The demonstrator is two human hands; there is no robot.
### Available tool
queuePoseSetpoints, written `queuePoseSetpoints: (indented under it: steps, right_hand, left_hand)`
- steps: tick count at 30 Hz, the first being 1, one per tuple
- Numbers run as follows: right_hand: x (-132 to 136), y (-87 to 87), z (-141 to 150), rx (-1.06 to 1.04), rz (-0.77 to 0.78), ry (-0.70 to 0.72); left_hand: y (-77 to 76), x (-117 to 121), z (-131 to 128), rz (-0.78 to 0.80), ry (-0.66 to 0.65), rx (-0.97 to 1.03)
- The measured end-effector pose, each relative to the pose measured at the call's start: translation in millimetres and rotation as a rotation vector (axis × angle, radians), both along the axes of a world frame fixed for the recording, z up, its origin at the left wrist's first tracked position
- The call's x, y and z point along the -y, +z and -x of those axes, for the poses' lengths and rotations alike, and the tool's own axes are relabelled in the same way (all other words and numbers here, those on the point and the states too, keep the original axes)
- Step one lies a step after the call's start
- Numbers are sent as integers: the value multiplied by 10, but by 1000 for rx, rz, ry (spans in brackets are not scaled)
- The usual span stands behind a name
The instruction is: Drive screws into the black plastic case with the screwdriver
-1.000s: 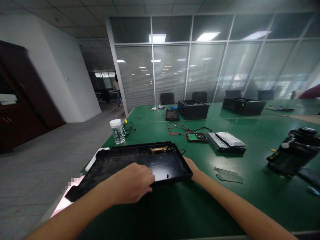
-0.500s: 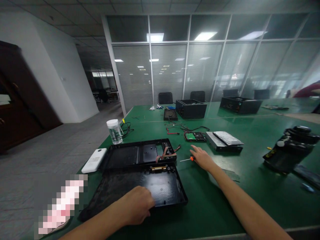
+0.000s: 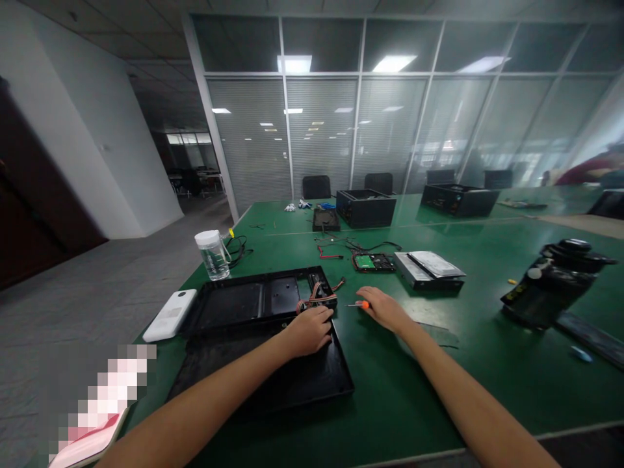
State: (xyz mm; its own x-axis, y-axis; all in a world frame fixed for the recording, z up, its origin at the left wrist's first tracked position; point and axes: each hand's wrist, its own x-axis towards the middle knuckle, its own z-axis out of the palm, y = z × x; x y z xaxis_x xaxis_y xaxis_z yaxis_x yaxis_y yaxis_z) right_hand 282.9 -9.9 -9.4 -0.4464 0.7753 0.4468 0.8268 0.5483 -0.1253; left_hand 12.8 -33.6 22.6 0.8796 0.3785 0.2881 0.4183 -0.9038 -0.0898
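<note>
A black casing (image 3: 268, 390) lies opened flat on the green table, with a second shallow black half (image 3: 238, 299) joined along its far side. Striped wires (image 3: 316, 291) run out of the right end of that far half. Over the seam between the halves is my left hand (image 3: 309, 330), its fingers curled down; what they grip, if anything, is hidden. My right hand (image 3: 383, 309), to the right of the casing, closes around a screwdriver with an orange handle (image 3: 364, 304), whose thin shaft points left toward the casing.
A clear bottle (image 3: 214, 257) and a white power bank (image 3: 170, 316) stand left of the casing. Beyond my right hand lie a green circuit board (image 3: 373, 262) and a silver drive (image 3: 429, 270). A dark bottle (image 3: 550, 286) is at the right. Black computer cases (image 3: 365, 208) stand farther back.
My left hand has moved away from me and right, from the casing's near part to the seam. My right hand's fingers have closed from stretched out to around the screwdriver.
</note>
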Motion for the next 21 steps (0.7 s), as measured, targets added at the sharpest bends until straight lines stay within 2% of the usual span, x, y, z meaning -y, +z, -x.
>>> queuePoseSetpoints:
  steps: [3,6,10,16,21]
  right_hand:
    - [20,22,61,-9,14,36]
    - [27,13,112,-19,23,51]
    - [12,-32,129,-82,47,53]
    - [-20,-76,134,-192,115,61]
    - [-14,-42,167,-263,126,12]
  left_hand:
    - [-209,-54,38,-17,-12,88]
    - [-296,-76,72,-6,19,161]
    - [-351,-104,53,24,42,222]
    - [-411,-131,68,101,-30,365]
    - [-419,-175,55,130,9,424]
